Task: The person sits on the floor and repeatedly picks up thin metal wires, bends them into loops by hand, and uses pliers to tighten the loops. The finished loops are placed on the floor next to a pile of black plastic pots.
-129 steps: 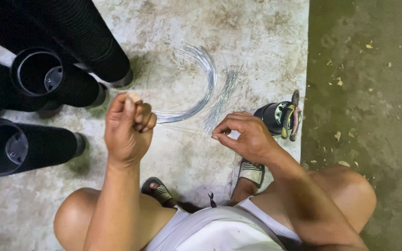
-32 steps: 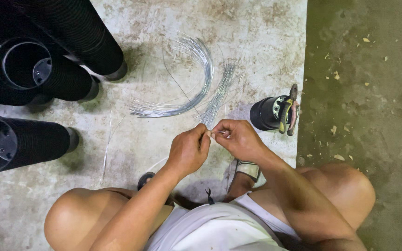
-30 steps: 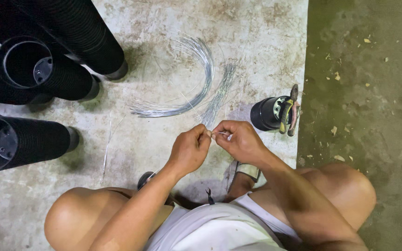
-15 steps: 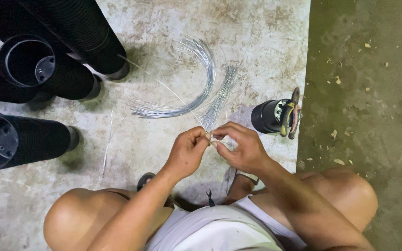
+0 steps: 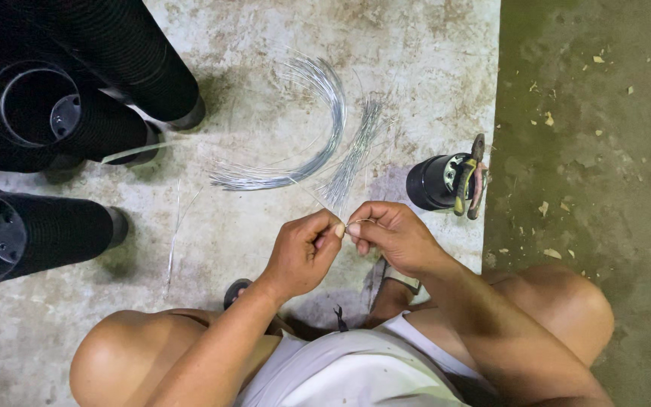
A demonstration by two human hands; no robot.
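I squat over a concrete slab. My left hand (image 5: 304, 252) and my right hand (image 5: 392, 235) meet fingertip to fingertip, both pinching one thin silver wire (image 5: 307, 193) that runs up and left from them. Just beyond my hands lies a curved bundle of wires (image 5: 318, 143) and a straighter bundle of short wires (image 5: 352, 162). A small black pot (image 5: 435, 181) lies on its side to the right, with pliers (image 5: 472, 177) resting on it.
Stacks of black plastic pots lie at the left: one at the top (image 5: 114, 45), one below it (image 5: 47, 120) and one at the lower left (image 5: 32, 234). The slab edge (image 5: 491, 151) borders darker ground with wood chips at the right. A sandal (image 5: 236, 290) shows under my left knee.
My left hand came down from a raised fist at the left and joined my right hand on the wire. Over the last second both hands stay together with small finger movements.
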